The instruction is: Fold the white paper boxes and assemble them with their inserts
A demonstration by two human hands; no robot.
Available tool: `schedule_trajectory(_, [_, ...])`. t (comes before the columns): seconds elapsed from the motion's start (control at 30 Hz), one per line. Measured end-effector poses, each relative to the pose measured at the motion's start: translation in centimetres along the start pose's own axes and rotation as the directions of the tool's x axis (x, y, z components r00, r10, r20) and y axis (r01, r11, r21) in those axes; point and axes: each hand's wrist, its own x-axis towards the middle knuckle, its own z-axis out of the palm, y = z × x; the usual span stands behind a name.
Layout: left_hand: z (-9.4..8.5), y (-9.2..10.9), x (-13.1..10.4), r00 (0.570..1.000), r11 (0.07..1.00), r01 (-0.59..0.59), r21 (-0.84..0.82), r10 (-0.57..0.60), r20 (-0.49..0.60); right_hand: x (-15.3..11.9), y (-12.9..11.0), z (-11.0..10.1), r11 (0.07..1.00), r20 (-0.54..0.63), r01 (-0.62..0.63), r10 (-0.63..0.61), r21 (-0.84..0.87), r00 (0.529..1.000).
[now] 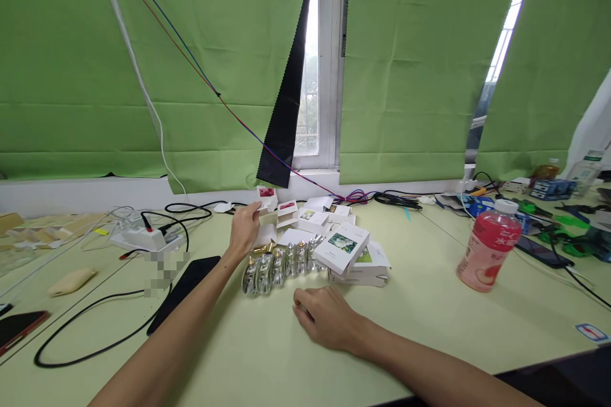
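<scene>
My left hand [244, 227] reaches to the back of the pile, its fingers closed on the edge of a small white box [267, 198] with a red picture. Another white box [287, 213] with a red picture stands just right of it. In front lies a row of several silver foil-wrapped packets [278, 267] with gold-coloured tops. My right hand [327, 317] rests on the table in front of the packets, fingers curled in, with nothing visible in them. Beyond it, a white box with a green picture [342, 247] lies tilted on other white boxes [363, 276].
A pink drink bottle [491, 248] stands at the right, near a dark phone [544, 251] and cables. At left are a power strip [143, 238], a black tablet-like slab [184, 292], a looping black cable [81, 306] and a beige oval object [71, 282]. Green blinds [405, 63] hang behind.
</scene>
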Motion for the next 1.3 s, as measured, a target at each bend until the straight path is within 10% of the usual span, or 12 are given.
schedule_trajectory(0.2, [-2.7, 3.6, -1.0, 0.981, 0.991, -0.076, -0.109, 0.055, -0.185, 0.0, 0.0, 0.1, 1.000, 0.003, 0.007, -0.007, -0.001, 1.000])
schedule_trajectory(0.4, [-5.4, 6.8, -4.6, 0.876, 0.935, -0.211, -0.284, 0.052, -0.480, 0.0, 0.1, 0.2, 1.000, -0.009, 0.011, -0.011, 0.025, 1.000])
schedule_trajectory(0.8, [-4.3, 4.2, -11.2, 0.851, 0.769, -0.176, -0.615, -0.195, -0.488, -0.2, -1.6, -0.3, 0.948, -0.204, 0.087, -0.024, 0.307, 0.979])
schedule_trajectory(1.03, [-4.3, 4.1, -12.1, 0.898, 0.668, -0.146, -0.730, -0.219, -0.381, -0.4, -4.0, -3.1, 0.942, -0.457, 0.326, -0.254, 0.084, 0.852])
schedule_trajectory(1.3, [-3.6, 4.5, -13.7, 0.912, 0.492, -0.245, -0.836, -0.176, -0.371, -0.4, -3.9, -10.2, 0.944, -0.779, 0.295, -0.074, 0.146, 0.622])
